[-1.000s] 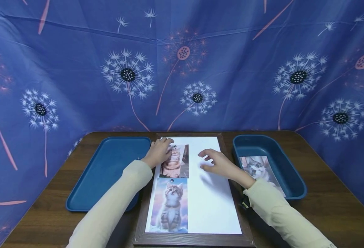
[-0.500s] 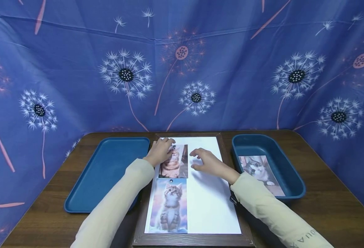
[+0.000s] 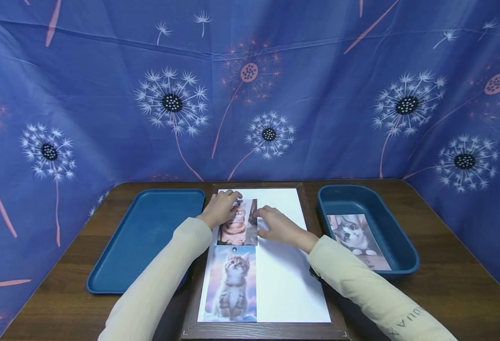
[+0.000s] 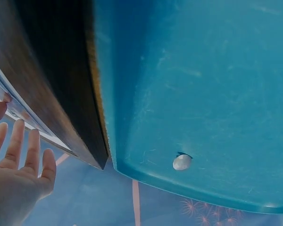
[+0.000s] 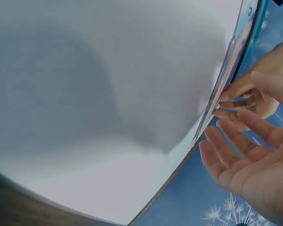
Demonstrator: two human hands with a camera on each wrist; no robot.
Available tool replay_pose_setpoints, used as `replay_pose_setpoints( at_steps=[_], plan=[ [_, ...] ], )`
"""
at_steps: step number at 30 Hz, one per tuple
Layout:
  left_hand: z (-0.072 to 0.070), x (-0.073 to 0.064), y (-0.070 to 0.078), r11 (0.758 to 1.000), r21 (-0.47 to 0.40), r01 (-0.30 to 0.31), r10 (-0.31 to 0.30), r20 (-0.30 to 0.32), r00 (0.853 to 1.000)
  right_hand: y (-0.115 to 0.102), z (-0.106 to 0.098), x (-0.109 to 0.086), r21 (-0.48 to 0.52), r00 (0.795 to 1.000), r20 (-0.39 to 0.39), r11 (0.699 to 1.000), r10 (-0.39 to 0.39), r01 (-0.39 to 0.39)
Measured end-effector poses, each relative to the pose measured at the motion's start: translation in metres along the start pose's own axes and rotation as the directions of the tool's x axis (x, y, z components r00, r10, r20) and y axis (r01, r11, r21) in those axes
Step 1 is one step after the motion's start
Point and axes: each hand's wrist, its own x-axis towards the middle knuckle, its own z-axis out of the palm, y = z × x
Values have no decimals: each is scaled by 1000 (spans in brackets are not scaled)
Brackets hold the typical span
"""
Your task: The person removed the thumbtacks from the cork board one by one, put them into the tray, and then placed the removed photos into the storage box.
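Observation:
A wood-framed whiteboard [image 3: 294, 284] lies on the table. On its upper left is a photo of an orange cat [image 3: 234, 231]; below it lies a photo of a grey tabby kitten [image 3: 232, 289] with a small round silver magnet or pin [image 3: 234, 249] at its top edge. My left hand [image 3: 221, 209] rests at the orange cat photo's upper left, thumb on the picture, fingers extended around a small dark round piece at its top. My right hand [image 3: 281, 228] reaches the same photo's right edge, fingertips right at it. In the right wrist view its fingers [image 5: 259, 150] are loosely spread.
A flat blue tray [image 3: 147, 237] is left of the board; a small whitish round piece [image 4: 182, 162] lies in it. To the right stands a deeper blue bin [image 3: 397, 237] holding a grey-and-white cat photo [image 3: 356, 241]. A blue dandelion-print cloth [image 3: 318, 118] hangs behind the table.
My right hand has moved left across the whiteboard to the orange cat photo's right edge. The left hand has stayed at that photo's upper left.

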Motion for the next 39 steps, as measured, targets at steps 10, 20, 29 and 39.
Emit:
replay_pose_setpoints(
  at_steps=[10, 20, 29, 39],
  plan=[
    [-1, 1, 0, 998, 45, -39, 39, 1, 999, -6, 8, 2, -94, 998, 55, 995, 33, -28],
    [-2, 2, -1, 996, 30, -86, 87, -15, 996, -3, 17, 2, -187, 998, 46, 981, -42, 50],
    [-3, 4, -4, 994, 30, -108, 109, -15, 994, -4, 20, 1, -238, 995, 75, 968, -67, 83],
    [-1, 9, -2, 986, 76, -147, 147, 1, 989, -3, 21, 1, -267, 994, 96, 960, -56, 80]
  ],
)
